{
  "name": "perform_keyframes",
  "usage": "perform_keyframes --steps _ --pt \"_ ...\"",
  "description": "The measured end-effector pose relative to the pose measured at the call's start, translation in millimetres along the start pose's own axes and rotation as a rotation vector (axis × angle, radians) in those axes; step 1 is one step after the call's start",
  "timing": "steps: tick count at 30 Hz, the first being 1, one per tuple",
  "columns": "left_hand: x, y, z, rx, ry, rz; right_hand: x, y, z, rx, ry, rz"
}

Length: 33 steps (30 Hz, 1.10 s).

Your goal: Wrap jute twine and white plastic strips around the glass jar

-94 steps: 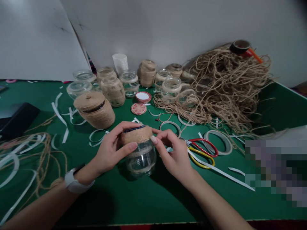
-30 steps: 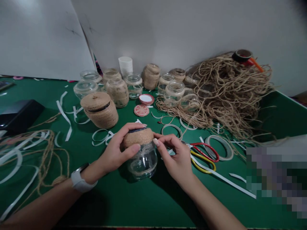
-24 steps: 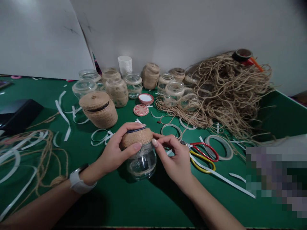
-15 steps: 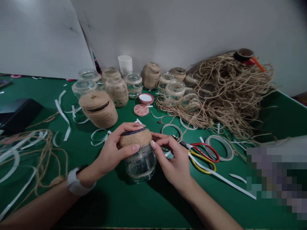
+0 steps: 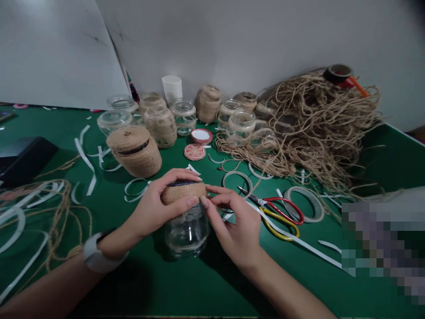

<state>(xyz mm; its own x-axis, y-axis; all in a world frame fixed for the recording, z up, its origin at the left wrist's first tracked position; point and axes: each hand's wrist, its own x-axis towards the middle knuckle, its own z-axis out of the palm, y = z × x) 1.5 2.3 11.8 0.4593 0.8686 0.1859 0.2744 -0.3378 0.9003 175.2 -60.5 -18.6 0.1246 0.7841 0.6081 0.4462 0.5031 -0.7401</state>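
A clear glass jar stands near the front of the green table, its upper part covered by a band of wound jute twine. My left hand is wrapped around that band, fingers over the dark blue top and thumb along the front. On the other side, my right hand has thumb and index finger pinched at the band's right edge. What lies between those fingertips is too small to make out, possibly the twine's end. Below the band the glass is bare.
Red-and-yellow-handled scissors lie right of my right hand, beside a tape roll. A large heap of jute twine fills the back right. Several jars and a twine-covered jar stand behind. White strips and loose twine lie left.
The jar has shifted slightly left and tilted a little, both hands moving with it. My right hand's fingertips stay at the band's right edge.
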Motion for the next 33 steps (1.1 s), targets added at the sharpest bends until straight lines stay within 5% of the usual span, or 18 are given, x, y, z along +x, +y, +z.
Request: perform_keyframes --steps 9,18,26,29,33 --pt "1 5 -3.3 0.079 -0.015 -0.09 0 1 1 0.018 -0.037 0.035" --pt "0 -8 -1.7 -0.178 0.096 -0.139 -1 8 2 0.099 -0.137 0.187" --pt "-6 -15 2.0 -0.352 0.05 -0.029 -3 2 5 0.447 -0.243 0.514" --pt "-4 -15 3.8 -0.235 0.064 0.071 -2 3 3 0.538 -0.273 0.552" --pt "-1 -10 7.6 -0.027 0.1 0.084 0 8 0 0.387 -0.168 0.485"
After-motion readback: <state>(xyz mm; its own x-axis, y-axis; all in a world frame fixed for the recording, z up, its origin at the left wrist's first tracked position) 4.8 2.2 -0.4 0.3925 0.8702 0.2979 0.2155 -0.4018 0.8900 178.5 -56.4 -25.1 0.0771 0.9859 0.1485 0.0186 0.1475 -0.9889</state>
